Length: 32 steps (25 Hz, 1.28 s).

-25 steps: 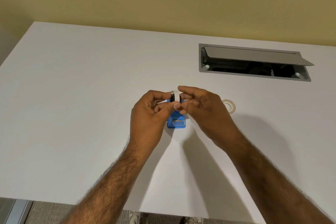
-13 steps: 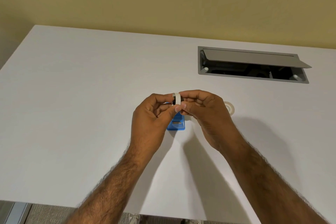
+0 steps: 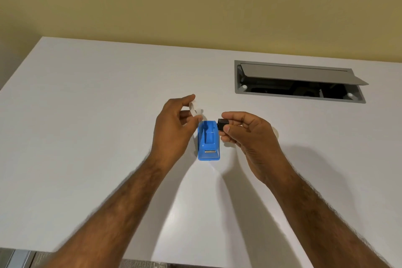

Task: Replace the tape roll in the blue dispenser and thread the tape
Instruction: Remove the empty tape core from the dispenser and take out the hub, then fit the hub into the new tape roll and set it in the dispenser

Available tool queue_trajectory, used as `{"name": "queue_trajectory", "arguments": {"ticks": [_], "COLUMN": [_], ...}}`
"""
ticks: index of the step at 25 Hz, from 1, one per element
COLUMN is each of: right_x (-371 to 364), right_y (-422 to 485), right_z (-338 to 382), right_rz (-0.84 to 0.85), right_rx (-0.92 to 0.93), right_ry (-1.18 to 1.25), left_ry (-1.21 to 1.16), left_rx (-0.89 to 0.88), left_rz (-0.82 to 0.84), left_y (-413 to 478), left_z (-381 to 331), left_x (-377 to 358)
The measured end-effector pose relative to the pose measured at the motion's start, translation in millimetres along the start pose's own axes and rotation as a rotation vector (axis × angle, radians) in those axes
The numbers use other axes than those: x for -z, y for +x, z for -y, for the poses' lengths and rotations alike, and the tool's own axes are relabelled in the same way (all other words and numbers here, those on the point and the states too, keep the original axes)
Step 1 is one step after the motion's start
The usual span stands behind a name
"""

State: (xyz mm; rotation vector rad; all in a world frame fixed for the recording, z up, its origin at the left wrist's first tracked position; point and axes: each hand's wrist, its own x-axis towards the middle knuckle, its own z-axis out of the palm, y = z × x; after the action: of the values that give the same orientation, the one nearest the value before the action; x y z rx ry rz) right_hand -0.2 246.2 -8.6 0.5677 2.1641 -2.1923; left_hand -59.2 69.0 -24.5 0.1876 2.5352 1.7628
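The blue dispenser stands on the white table between my hands, its roll slot bare and its metal cutter toward me. My left hand pinches a pale, nearly used-up tape ring between thumb and fingers, just left of and above the dispenser's back. My right hand grips a small black spindle core at the dispenser's right rear corner. A second tape roll lies on the table, mostly hidden behind my right hand.
An open grey cable hatch is sunk into the table at the back right, lid tilted up. A yellow wall runs behind the table. The table's near edge crosses the bottom of the view.
My hands, joined over the dispenser on the ring and core, have pulled apart. The ring went left with my left hand, the black core right with my right hand.
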Motion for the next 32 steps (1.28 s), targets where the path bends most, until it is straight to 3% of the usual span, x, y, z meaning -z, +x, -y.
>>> {"name": "queue_trajectory", "arguments": {"ticks": [6,12,15,18,25,32], "right_x": [5.2,11.6,15.7,18.3,5.1,-5.3], "right_y": [-3.6,-5.8,-9.2,-9.4,-12.7,-20.0], "right_z": [-7.2,-16.9,-18.0,-16.2,-7.2,-7.0], "right_rz": [-0.005,-0.022,-0.032,-0.043,0.020,0.076], "right_rx": [0.009,0.012,-0.005,-0.012,0.032,0.034], "right_ry": [-0.018,-0.044,-0.016,-0.006,0.046,0.069], "left_ry": [0.447,0.630,0.567,0.481,-0.035,-0.124], "left_rx": [-0.026,-0.042,0.003,-0.061,0.006,0.153], "left_rz": [0.204,0.301,0.311,0.212,0.249,0.148], "left_y": [66.4,93.9,92.0,68.9,-34.8,-43.3], "left_z": [24.3,28.4,18.9,0.2,-24.2,-16.3], "left_x": [-31.0,-52.2,-45.3,-24.1,6.6,-0.1]}}
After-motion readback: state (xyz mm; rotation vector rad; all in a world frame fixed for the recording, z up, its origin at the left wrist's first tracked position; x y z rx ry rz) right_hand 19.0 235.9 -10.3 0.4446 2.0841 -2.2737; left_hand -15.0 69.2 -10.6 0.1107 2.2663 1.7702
